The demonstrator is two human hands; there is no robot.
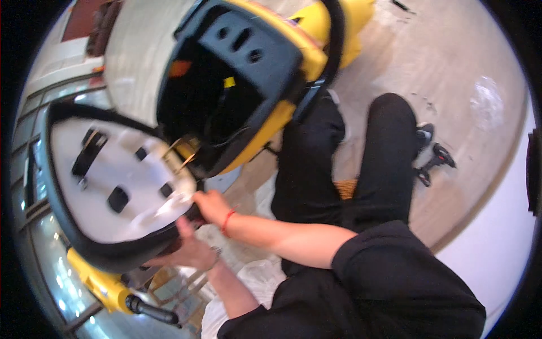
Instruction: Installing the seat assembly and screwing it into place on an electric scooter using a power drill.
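While a yellow part (pixel 104 285) with a black grip (pixel 152 311) pokes out at the lower left, a big lid (pixel 127 172) stands open just above it. The lid has a soft-looking black rim and a white inside with dark spots. Its near end is at the two hands. The left hand (pixel 193 251) is bent around the rim, with its thumb up on one side and its fingers spread below, so it has hold of the lid. The right hand (pixel 213 209) is curled up and touches the lid's tip; I can't tell how tight it is, because its fingertips are hidden. A red string (pixel 227 223) goes around that wrist. Close by, a thin gold metal bit (pixel 183 152) sits between the lid and a yellow and gray body (pixel 276 62), which has a deep, dark hole. Farther right, a dark drill (pixel 437 161) lies on the floor (pixel 460 68), and see-through plastic (pixel 488 104) lies past it.
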